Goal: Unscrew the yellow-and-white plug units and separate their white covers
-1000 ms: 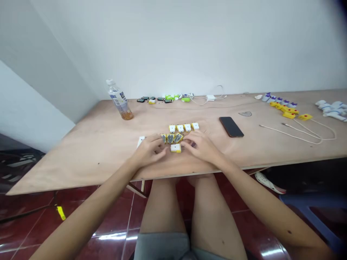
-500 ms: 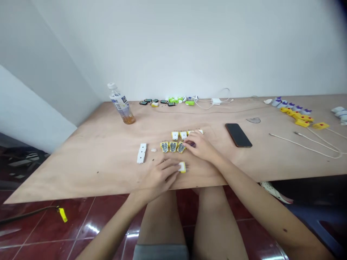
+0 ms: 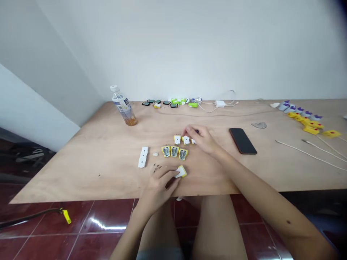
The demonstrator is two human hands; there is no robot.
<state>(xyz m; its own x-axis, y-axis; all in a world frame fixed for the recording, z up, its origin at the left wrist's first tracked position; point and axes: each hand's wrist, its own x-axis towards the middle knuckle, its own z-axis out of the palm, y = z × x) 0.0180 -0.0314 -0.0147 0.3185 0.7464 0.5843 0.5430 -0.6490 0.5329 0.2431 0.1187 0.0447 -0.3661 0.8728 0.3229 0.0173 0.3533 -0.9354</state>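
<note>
My left hand (image 3: 162, 178) grips a small white-and-yellow plug-like block (image 3: 181, 172) near the table's front edge. Behind it stands a row of three yellow-edged blocks (image 3: 174, 151) with their grey insides showing. Farther back is a row of white-topped yellow blocks (image 3: 177, 139); its right end is partly hidden by my right hand (image 3: 200, 137). That hand's thumb and fingertips are drawn together above the row, and whatever is between them is too small to make out. Tiny dark bits (image 3: 156, 167) lie beside my left hand, near a small white piece (image 3: 155, 154).
White pieces (image 3: 143, 157) form a strip at left. A tilted-looking bottle (image 3: 125, 108) stands behind, with a phone (image 3: 242, 141) at right. Dark and green parts (image 3: 177, 102) and a white adapter (image 3: 219, 104) line the wall. Yellow parts (image 3: 306, 122) and cables (image 3: 309, 151) lie far right.
My right hand has moved from the grey-inside row back and up, over the white-topped row. The block in my left hand has turned slightly. The view has shifted a little.
</note>
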